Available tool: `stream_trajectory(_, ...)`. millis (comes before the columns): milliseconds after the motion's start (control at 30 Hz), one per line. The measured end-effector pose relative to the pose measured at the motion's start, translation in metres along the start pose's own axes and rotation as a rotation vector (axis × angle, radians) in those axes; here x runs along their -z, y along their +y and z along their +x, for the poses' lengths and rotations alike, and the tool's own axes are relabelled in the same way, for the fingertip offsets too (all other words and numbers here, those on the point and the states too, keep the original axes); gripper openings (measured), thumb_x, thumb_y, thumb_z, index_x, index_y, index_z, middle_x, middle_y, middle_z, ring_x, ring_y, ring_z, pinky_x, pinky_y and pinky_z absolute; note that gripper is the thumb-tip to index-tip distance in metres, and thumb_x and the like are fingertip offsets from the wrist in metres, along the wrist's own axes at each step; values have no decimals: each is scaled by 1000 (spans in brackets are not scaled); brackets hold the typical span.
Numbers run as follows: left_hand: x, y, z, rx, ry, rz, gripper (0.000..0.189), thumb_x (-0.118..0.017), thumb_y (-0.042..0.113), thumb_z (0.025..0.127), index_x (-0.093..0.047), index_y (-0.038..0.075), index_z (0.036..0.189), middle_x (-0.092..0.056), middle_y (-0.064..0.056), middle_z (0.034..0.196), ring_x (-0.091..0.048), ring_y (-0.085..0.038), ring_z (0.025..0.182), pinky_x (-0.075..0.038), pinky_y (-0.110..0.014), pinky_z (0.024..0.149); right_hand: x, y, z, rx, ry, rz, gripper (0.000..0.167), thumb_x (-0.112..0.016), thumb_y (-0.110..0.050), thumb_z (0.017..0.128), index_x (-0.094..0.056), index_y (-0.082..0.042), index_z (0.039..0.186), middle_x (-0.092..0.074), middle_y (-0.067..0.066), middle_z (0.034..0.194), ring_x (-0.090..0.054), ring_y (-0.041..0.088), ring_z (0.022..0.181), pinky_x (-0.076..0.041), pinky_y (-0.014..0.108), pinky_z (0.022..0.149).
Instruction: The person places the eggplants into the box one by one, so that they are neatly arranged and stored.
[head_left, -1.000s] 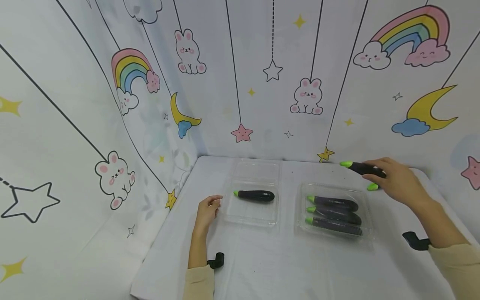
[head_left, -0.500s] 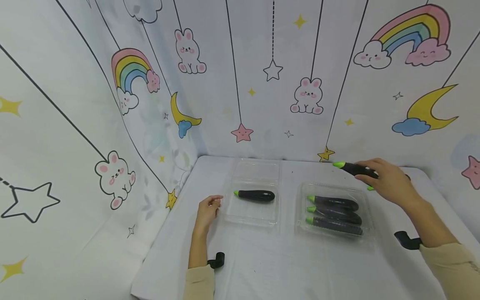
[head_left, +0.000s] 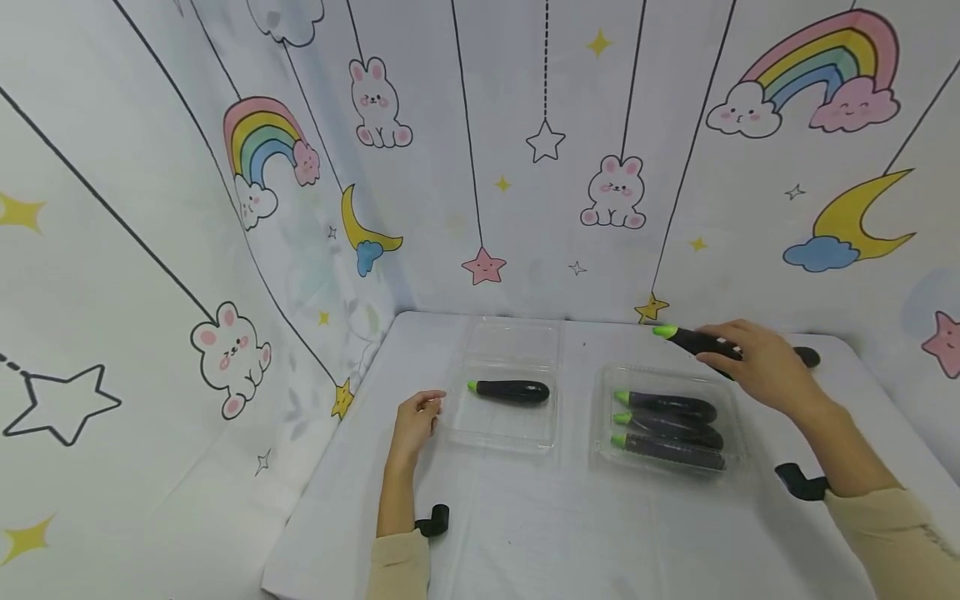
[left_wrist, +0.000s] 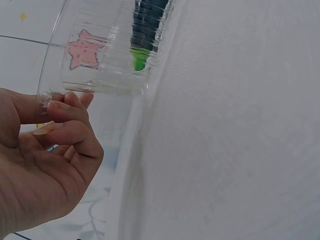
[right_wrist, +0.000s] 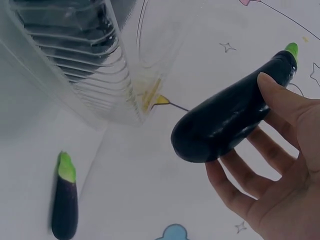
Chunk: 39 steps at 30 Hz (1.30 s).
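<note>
The held eggplant (right_wrist: pixel 235 110) is hanging in the air in the right hand (right_wrist: pixel 280 165), its green tip pointing toward the left hand's side. Its skin is shining like smooth plastic, so it is probably being light and stiff, hardly fragile, and a little slippery. The narrow neck is offering the surest hold, while the rounded fat end could be rolling out of a loose grasp. The right hand is gripping accordingly: the thumb is pressing near the neck and the fingers, spaced apart, are curving underneath, leaving the fat end bare.

The left hand (head_left: pixel 417 421) is lying low on its own side, fingers curled, with the thumb and forefinger apparently pinching the rim corner of a clear container (head_left: pixel 502 448). Just to the right of that hand, 1 eggplant (head_left: pixel 513 391) is lying inside it.

The other clear container (head_left: pixel 669 377) is sitting between the 2 hands, nearer the right hand and closer to the body, and 3 eggplants (head_left: pixel 667 427) are lying side by side in it. A loose eggplant (head_left: pixel 807 357) is resting behind the right hand, partly hidden by it.
</note>
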<state>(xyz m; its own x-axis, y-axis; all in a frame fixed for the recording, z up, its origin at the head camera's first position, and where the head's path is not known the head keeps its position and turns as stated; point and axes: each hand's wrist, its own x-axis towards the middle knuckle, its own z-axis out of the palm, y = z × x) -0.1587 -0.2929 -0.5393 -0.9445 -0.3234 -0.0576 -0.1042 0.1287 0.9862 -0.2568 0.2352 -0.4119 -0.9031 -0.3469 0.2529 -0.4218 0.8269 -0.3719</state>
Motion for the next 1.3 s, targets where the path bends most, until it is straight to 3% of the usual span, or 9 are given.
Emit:
stream_trajectory(667,0,3,-1,8,0,-8,28,-55,9,107,-67,-7,128,-62,-21,96,-45,-9,63,-35,-20,52,-7,-25,8,63,-24,-10,57,-69,-46,100,-63,-7,142,-61,24,135,-59,49,119,-49,68,89)
stream_trajectory(1000,0,2,-1,11,0,-11,27,-55,8,107,-68,-6,127,-61,-16,95,-45,-8,63,-35,-19,53,-12,-41,16,84,-75,-2,54,-69,-44,101,-62,-10,143,-62,21,136,-61,46,118,-49,68,89)
stream_trajectory(1300,1,6,1,26,-21,5,28,-51,1,107,-64,-11,129,-61,-28,101,-44,-10,62,-34,-19,51,-13,-54,18,100,-100,9,54,-69,-43,101,-62,-10,143,-64,20,134,-62,43,116,-50,66,90)
